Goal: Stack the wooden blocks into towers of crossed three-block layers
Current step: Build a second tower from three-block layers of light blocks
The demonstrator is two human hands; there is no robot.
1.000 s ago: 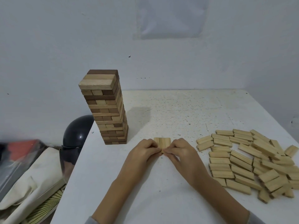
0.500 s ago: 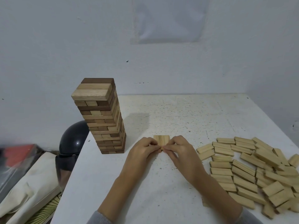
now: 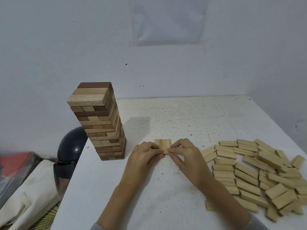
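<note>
- three pale rectangular wooden blocks lie side by side as one row on the speckled white table, long sides touching. they sit just right of the tall striped tower of light and dark wooden blocks — i take the row for the base layer of a second tower.
- almost nothing has moved in the last second: my left hand and right hand are on the same row in the same spot. only my head has tipped, so the tower and wall sit differently in view.
- both hands have their fingers curled, the tips pinching the row's near end from either side; nothing is lifted.
- to me that means the step in hand is still the squaring-up, and the crossed layer on top is not yet begun.
- the heap of loose pale wooden blocks lies to the right, some flat in rough rows, some piled on each other.
- hidden: my fingers cover the row's near ends, so i cannot tell whether those ends are flush.
- cut off: the heap runs out of the right edge, so its count is unknown; my forearms leave the bottom edge at grey sleeves.
- hard to make out: a glossy black domed object beside the table's left edge, with a cream cloth bag below it — what the dome is i cannot say.
</note>
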